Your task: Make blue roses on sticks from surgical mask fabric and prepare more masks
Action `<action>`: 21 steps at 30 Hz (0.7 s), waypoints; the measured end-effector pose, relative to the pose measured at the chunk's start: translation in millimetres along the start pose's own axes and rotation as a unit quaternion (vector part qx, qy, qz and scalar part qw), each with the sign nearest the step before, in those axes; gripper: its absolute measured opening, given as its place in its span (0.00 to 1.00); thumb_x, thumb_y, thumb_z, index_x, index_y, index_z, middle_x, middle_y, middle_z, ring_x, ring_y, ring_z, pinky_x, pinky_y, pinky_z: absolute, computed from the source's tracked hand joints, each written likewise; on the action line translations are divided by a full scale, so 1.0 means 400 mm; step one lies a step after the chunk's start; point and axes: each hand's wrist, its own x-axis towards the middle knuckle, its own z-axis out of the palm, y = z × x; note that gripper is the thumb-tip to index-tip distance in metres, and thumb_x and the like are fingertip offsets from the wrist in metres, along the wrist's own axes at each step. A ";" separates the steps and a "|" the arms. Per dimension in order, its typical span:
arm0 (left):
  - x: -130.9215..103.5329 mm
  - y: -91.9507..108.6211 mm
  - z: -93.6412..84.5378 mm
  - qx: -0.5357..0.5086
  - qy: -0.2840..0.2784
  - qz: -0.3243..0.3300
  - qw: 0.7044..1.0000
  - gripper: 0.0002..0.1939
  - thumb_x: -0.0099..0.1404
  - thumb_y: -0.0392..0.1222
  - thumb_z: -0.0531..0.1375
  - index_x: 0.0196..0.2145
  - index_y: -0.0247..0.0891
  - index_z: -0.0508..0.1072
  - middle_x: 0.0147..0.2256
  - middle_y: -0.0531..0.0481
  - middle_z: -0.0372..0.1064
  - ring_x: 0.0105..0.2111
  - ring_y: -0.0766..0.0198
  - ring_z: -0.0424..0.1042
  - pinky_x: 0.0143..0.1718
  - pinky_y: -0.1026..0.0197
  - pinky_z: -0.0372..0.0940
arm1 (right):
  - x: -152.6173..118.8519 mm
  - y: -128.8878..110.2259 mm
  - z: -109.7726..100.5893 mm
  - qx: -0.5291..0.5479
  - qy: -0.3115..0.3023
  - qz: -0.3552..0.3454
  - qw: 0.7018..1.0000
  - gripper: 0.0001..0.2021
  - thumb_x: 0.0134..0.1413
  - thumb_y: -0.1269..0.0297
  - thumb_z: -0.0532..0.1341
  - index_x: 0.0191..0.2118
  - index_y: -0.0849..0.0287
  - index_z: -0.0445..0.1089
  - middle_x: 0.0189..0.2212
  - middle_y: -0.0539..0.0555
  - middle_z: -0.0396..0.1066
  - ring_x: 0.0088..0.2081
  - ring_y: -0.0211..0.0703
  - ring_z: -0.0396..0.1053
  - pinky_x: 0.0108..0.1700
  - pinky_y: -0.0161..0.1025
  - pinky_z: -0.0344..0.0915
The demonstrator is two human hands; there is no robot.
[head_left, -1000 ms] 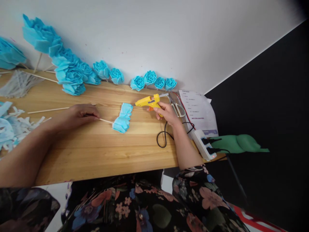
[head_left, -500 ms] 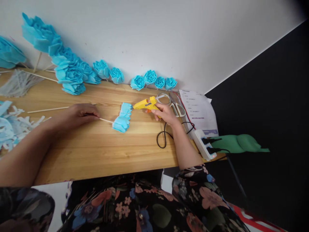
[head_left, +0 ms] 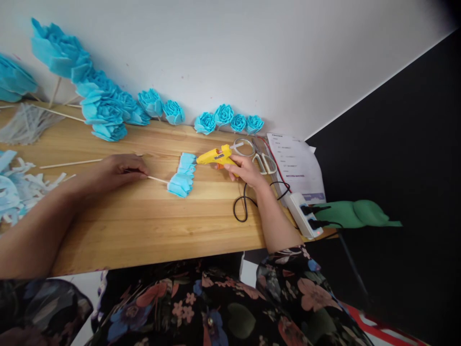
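Left hand (head_left: 126, 169) pinching a thin stick (head_left: 157, 179), right hand (head_left: 247, 170) wrapping around a yellow glue gun (head_left: 218, 156).
The blue paper strip (head_left: 185, 175) is lying between the hands, apart from both, with the stick running from the left hand's fingertips to its nearer end; the gun's nozzle is pointing at its right edge, though whether it is touching is hard to tell. The paper is covering the stick's tip, the right hand is partly hiding the gun's handle, and the frame is cutting off a large flower (head_left: 14, 79) at far left. A wooden tabletop (head_left: 162, 230) is carrying the work, smaller blue flowers (head_left: 224, 115) are lining the pale wall (head_left: 223, 57), and scissors (head_left: 265, 164) are lying near a power strip (head_left: 298, 211).
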 end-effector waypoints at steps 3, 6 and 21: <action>0.001 -0.002 0.000 0.001 -0.001 0.006 1.000 0.13 0.73 0.47 0.57 0.38 0.36 0.77 0.37 0.48 0.74 0.37 0.63 0.71 0.41 0.62 0.63 | -0.003 -0.005 -0.006 0.006 0.008 -0.008 1.000 0.21 0.57 0.51 0.64 0.49 0.62 0.75 0.35 0.54 0.79 0.20 0.29 0.61 0.21 0.33 0.54; 0.004 -0.002 0.002 -0.001 0.002 0.011 1.000 0.14 0.74 0.47 0.57 0.38 0.35 0.77 0.36 0.48 0.74 0.37 0.63 0.71 0.40 0.63 0.63 | -0.005 -0.005 -0.014 0.008 0.015 -0.016 1.000 0.19 0.57 0.53 0.64 0.48 0.62 0.76 0.42 0.56 0.79 0.20 0.28 0.61 0.22 0.33 0.55; -0.002 -0.009 0.000 -0.005 -0.009 -0.010 1.000 0.14 0.74 0.48 0.57 0.39 0.35 0.77 0.37 0.48 0.74 0.38 0.63 0.71 0.41 0.63 0.64 | -0.002 0.004 -0.007 -0.006 -0.008 0.009 1.000 0.19 0.58 0.53 0.65 0.46 0.63 0.75 0.24 0.48 0.73 0.18 0.29 0.60 0.20 0.31 0.52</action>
